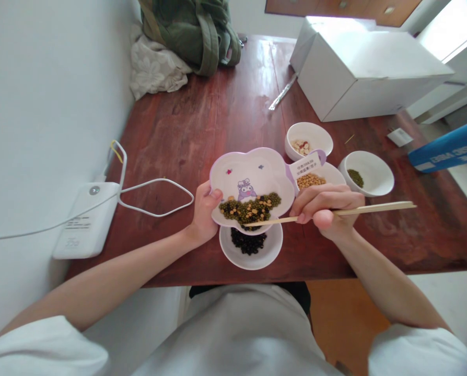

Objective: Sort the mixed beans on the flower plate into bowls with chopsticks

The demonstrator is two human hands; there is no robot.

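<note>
My left hand (206, 211) grips the left rim of a purple-edged, cloud-shaped plate (253, 164), thumb on top. The plate tilts toward me, and mixed green, black and yellow beans (249, 210) lie along its lower edge. Closed around wooden chopsticks (378, 208), my right hand (327, 209) is by the plate's right side; the tips reach the beans at the lower rim. Under that edge stands a white bowl (272, 256) with black beans (249, 243). Behind my right hand, yellow beans (311, 180) sit in another white bowl (333, 175), partly hidden.
One white bowl (315, 134) holds pale and reddish pieces; another (376, 172) has green beans. A white box (359, 73) and a backpack (190, 34) stand farther back. At left are a white power bank (86, 222) and cable (155, 180); a blue object (448, 146) is at right.
</note>
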